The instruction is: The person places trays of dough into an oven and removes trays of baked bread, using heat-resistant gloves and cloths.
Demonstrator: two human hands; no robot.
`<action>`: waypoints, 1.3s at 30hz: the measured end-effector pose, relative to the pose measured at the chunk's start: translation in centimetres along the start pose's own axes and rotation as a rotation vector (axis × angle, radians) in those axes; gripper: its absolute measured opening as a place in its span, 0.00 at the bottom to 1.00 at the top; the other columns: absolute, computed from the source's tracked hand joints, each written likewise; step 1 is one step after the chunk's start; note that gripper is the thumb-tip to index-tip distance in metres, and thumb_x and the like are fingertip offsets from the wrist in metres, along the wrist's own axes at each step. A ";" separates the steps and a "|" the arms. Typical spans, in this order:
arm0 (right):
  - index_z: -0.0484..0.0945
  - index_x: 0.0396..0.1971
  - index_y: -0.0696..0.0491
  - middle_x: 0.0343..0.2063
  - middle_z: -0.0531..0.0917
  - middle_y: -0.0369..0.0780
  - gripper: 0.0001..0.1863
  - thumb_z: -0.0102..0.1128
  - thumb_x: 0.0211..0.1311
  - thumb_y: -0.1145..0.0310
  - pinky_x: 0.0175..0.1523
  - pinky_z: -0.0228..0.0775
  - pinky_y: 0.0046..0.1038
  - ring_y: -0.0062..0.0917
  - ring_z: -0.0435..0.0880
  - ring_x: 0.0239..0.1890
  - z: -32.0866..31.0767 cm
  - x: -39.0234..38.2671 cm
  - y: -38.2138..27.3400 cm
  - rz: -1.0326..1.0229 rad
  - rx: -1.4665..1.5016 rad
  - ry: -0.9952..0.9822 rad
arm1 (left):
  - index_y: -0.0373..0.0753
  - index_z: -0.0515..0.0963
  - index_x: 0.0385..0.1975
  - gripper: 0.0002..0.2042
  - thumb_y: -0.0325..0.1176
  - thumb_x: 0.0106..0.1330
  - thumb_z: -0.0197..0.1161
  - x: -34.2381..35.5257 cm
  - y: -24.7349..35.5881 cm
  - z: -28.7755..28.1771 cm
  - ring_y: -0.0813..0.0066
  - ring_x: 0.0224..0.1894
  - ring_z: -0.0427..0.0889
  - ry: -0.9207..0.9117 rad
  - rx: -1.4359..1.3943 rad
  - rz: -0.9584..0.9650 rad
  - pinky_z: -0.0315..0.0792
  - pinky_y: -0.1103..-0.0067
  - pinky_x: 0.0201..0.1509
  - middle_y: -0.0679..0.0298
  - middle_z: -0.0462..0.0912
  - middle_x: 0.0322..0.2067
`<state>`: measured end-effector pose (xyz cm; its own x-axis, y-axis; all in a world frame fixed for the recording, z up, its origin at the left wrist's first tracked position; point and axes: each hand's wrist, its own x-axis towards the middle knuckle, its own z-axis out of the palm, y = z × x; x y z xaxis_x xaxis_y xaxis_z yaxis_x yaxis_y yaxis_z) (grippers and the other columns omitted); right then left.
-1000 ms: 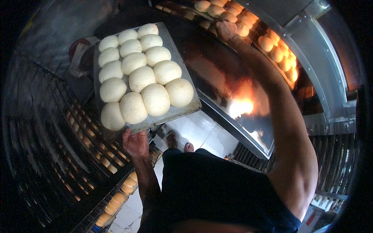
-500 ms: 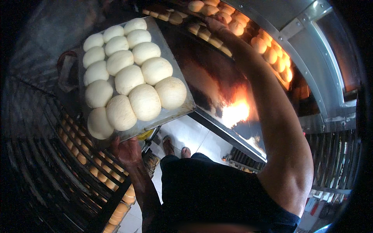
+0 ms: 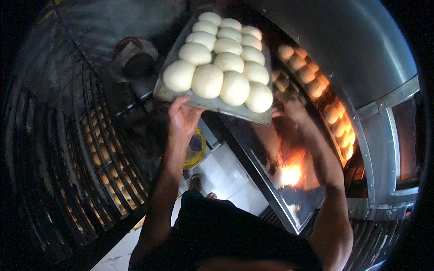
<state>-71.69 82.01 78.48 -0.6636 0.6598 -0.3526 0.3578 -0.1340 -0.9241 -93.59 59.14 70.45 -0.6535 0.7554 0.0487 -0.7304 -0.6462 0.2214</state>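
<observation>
A metal tray carrying several rows of pale dough balls is raised in the upper middle, its near edge toward me. My left hand grips it from below at the near left, thumb on the rim. My right hand is at the tray's right edge, near the corner, in front of the lit oven opening; its fingers are blurred and partly hidden. Browned buns glow in rows inside the oven beyond it.
The steel oven body curves over the right, with a dark shiny ledge below the opening. Black racks at left hold more buns. A yellow round container stands low behind my left arm, beside the tiled floor.
The tray has moved right and farther up in the view, turning slightly, with my left hand under it. My right hand has come down from the upper oven rows to the tray's right edge.
</observation>
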 end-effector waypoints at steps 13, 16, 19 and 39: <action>0.72 0.44 0.59 0.37 0.79 0.41 0.13 0.46 0.66 0.68 0.36 0.80 0.23 0.23 0.81 0.36 6.6 5.9 -1.4 -0.146 0.445 -0.021 | 0.34 0.63 0.55 0.23 0.35 0.61 0.53 18.1 4.8 1.8 0.57 0.56 0.69 -0.028 0.201 -0.121 0.67 0.61 0.59 0.54 0.70 0.53; 0.71 0.44 0.59 0.39 0.78 0.44 0.12 0.44 0.66 0.69 0.39 0.80 0.30 0.29 0.80 0.39 9.1 6.4 -2.0 -0.140 0.532 -0.043 | 0.36 0.63 0.57 0.23 0.36 0.62 0.54 18.3 4.4 1.4 0.61 0.55 0.71 0.033 0.345 -0.002 0.70 0.61 0.56 0.56 0.69 0.54; 0.69 0.42 0.60 0.40 0.77 0.46 0.11 0.43 0.65 0.70 0.41 0.80 0.36 0.34 0.80 0.40 8.2 7.2 0.6 -0.164 0.562 0.030 | 0.36 0.63 0.56 0.21 0.34 0.64 0.53 12.6 0.4 2.8 0.59 0.50 0.74 0.091 0.514 -0.167 0.76 0.59 0.49 0.55 0.71 0.51; 0.71 0.45 0.62 0.41 0.80 0.48 0.12 0.46 0.67 0.71 0.42 0.80 0.28 0.33 0.82 0.36 8.5 10.0 -2.1 -0.162 0.353 -0.083 | 0.41 0.72 0.48 0.13 0.33 0.65 0.51 26.4 -3.1 2.2 0.68 0.49 0.75 0.114 0.827 -0.161 0.70 0.64 0.53 0.62 0.77 0.45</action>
<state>-84.69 82.62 75.62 -0.7489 0.6332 -0.1955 0.0062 -0.2883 -0.9575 -108.17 81.34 73.15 -0.6020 0.7874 -0.1329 -0.4652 -0.2105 0.8598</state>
